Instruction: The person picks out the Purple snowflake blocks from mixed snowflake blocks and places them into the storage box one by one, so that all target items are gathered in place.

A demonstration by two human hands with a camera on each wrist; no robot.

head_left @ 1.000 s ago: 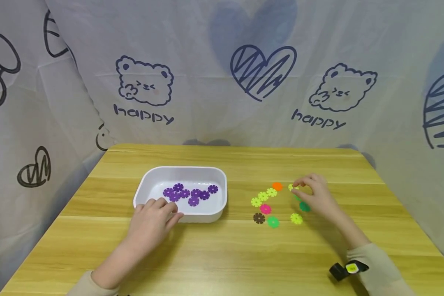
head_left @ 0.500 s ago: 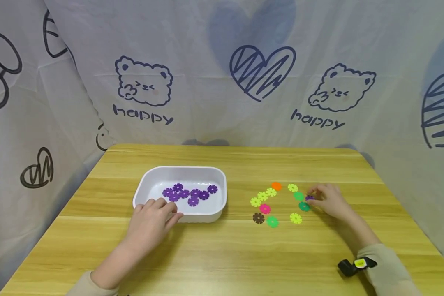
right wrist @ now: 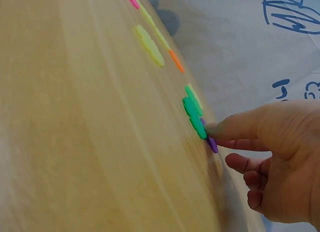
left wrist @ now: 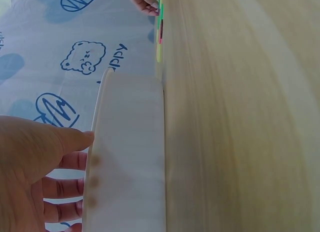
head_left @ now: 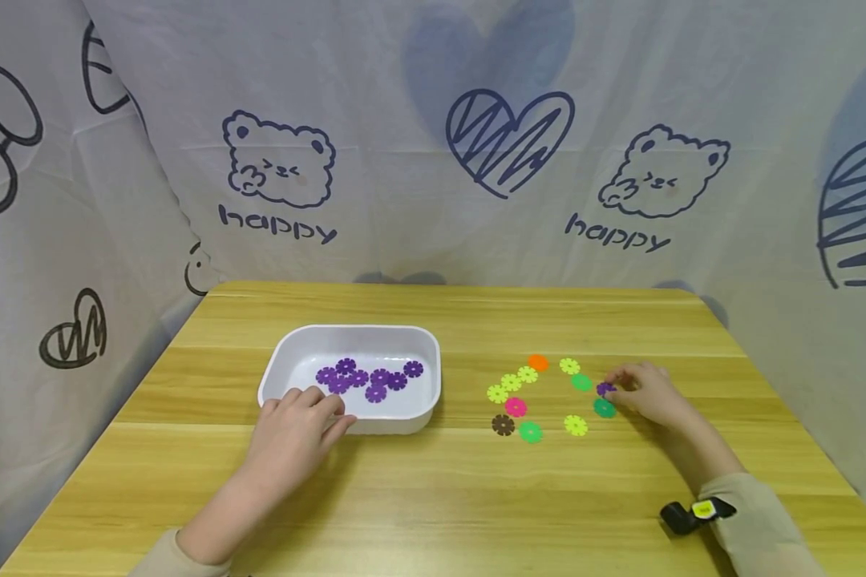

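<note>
My left hand (head_left: 296, 433) grips the near-left rim of a white plastic tub (head_left: 433, 393), thumb outside and fingertips over the edge. Inside the tub lie several purple snowflake discs (head_left: 377, 393). Over on the right, the thumb and index finger of my right hand (head_left: 649, 394) pinch a purple snowflake disc (head_left: 605, 389) at the tabletop; the right wrist view shows this purple disc (right wrist: 214, 145) partly hidden behind a teal disc. That teal disc (head_left: 604, 408) lies flat beside my fingertips. A green disc (head_left: 580, 382) is just left of them.
Between tub and right hand, loose discs lie on the wooden table (head_left: 404, 497): several yellow ones (head_left: 511, 382), an orange (head_left: 538, 363), a pink (head_left: 515, 407), a brown (head_left: 503, 425) and a green. A printed curtain (head_left: 404, 200) hangs behind the table.
My right hand has moved from the yellow disc at the back to the purple disc on the right. The teal disc has slid slightly right and nearer. My left hand stays put.
</note>
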